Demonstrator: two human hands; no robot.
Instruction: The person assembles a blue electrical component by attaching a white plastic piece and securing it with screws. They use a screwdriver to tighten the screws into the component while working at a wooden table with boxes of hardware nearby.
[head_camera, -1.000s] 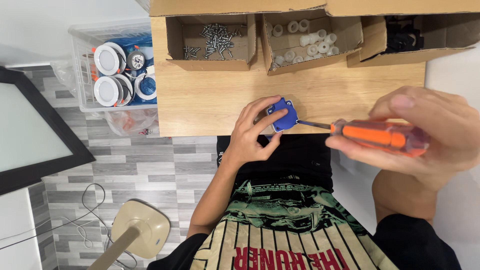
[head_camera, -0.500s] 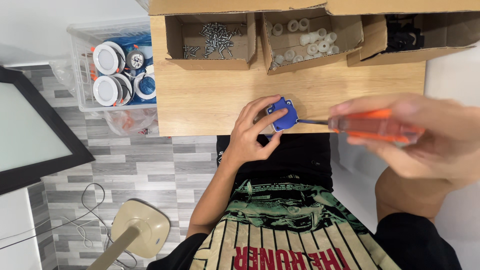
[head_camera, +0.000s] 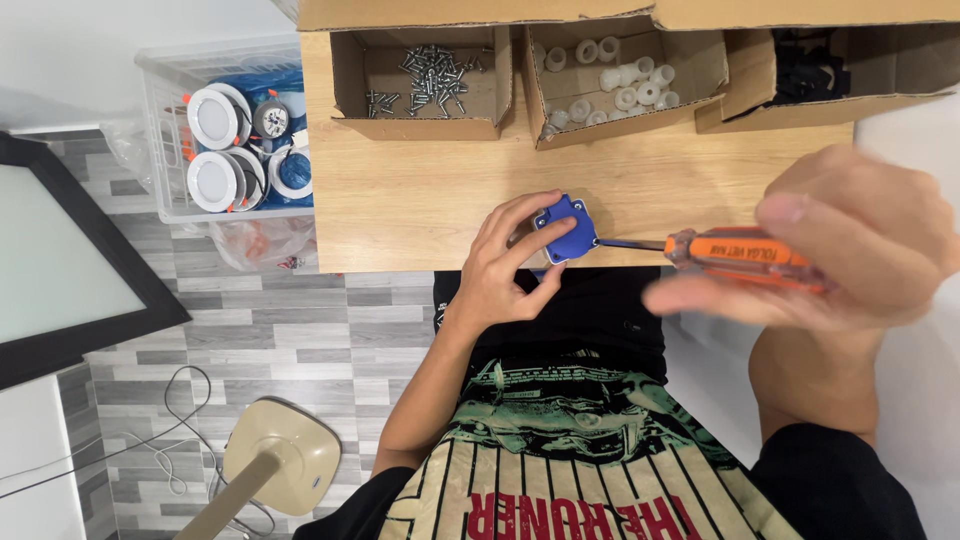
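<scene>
— Since half a second back, little has shifted: the right hand (head_camera: 850, 235) has blurred and rolled a bit around the handle, while the blue part has stayed put at the desk's near edge.

— Going left to right, what's around?

— Off the desk's left edge sits a clear plastic bin (head_camera: 160, 130) of round white lamp fittings. At the far edge, a cardboard box of screws (head_camera: 432, 78), then a box of white plastic rings (head_camera: 610, 80), then a box with black parts (head_camera: 805, 55).

— And the hands?

— The left hand (head_camera: 500, 265) has its grip pinching the small blue square part (head_camera: 566, 228), fingers and thumb on its sides, holding it on edge right at the near edge of the desk (head_camera: 400, 190). The right hand's grip is wrapped closed on the orange-handled screwdriver (head_camera: 735, 255), whose tip meets the part's right face.

— How would that part handle?

— I'd judge it light, stiff moulded plastic, smooth enough to twist or skate under the driver's push. Holding it by opposite side edges, as now, looks the sound place; the corners give the fingers purchase.
</scene>
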